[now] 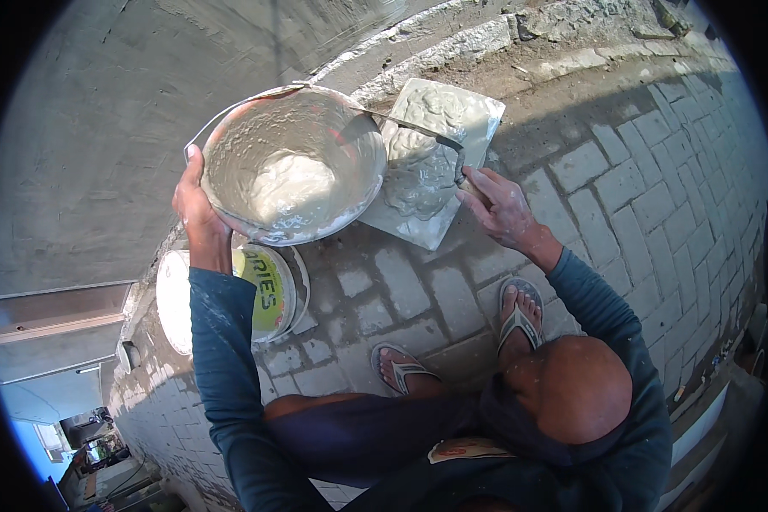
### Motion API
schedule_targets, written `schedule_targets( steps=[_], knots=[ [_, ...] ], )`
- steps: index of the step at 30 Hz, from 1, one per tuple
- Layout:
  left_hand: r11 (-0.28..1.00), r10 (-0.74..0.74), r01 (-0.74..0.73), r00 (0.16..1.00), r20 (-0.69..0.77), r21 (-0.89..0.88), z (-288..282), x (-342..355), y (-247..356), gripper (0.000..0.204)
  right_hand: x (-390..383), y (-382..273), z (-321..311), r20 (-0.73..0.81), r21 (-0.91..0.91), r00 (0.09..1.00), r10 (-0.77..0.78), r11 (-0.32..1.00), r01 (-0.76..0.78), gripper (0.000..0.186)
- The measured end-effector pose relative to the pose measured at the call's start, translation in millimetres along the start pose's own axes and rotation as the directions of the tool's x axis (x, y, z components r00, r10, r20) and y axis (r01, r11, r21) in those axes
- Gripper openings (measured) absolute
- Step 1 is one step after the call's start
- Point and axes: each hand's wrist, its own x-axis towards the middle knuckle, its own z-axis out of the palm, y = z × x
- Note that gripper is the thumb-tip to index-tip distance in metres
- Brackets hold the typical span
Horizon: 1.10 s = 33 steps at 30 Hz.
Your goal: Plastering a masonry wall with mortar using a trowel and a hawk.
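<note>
My left hand [198,201] grips the left rim of a mortar-coated bucket [230,145], which is tilted so that its mouth faces me. Wet grey mortar [292,188] lies in the bottom of it. The fingers of my right hand [505,209] are wrapped round the wooden handle of a trowel [435,136]. Its blade points left to the bucket's right rim; the blade's far end is hard to make out. Below the trowel, a pale square board [427,230] on the ground bears heaps of wet mortar [418,183].
A second bucket, white and green [269,290], lies under my left forearm. The grey plastered wall [128,111] rises at the left and far side, with a rough broken ledge [478,38] along its foot. Paving bricks [452,299] cover the ground around my sandalled feet.
</note>
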Motion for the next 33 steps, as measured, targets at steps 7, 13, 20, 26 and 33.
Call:
schedule_targets(
  steps=[7, 13, 20, 26, 33],
  knots=[
    [0.994, -0.066, 0.059, 0.995, -0.08, -0.087, 2.6, 4.3, 4.6, 0.05, -19.6, 2.5, -3.1, -0.038, 0.007, 0.995, 0.089, 0.996, -0.089, 0.035],
    [0.977, -0.104, 0.087, 0.992, -0.076, -0.196, -4.9, 11.6, 5.8, 0.049, -19.8, 1.4, -5.9, 0.039, 0.03, 0.996, 0.084, 0.996, -0.085, 0.035],
    [0.957, -0.155, 0.129, 0.984, -0.082, -0.258, -13.0, 21.9, -3.4, 0.052, -15.0, -27.9, -1.1, -0.038, 0.017, 0.996, -0.08, 0.997, 0.081, 0.039],
    [0.953, -0.175, 0.168, 0.985, -0.003, -0.252, -26.2, 21.0, -7.3, 0.056, -13.3, -23.5, 12.8, -0.137, 0.079, 0.988, -0.064, 0.994, 0.076, 0.04],
    [0.969, -0.143, 0.148, 0.989, 0.035, -0.197, -17.8, 9.1, -2.5, 0.058, -12.3, -8.2, 8.6, -0.164, 0.098, 0.985, 0.062, 0.994, -0.046, 0.039]
  ],
)
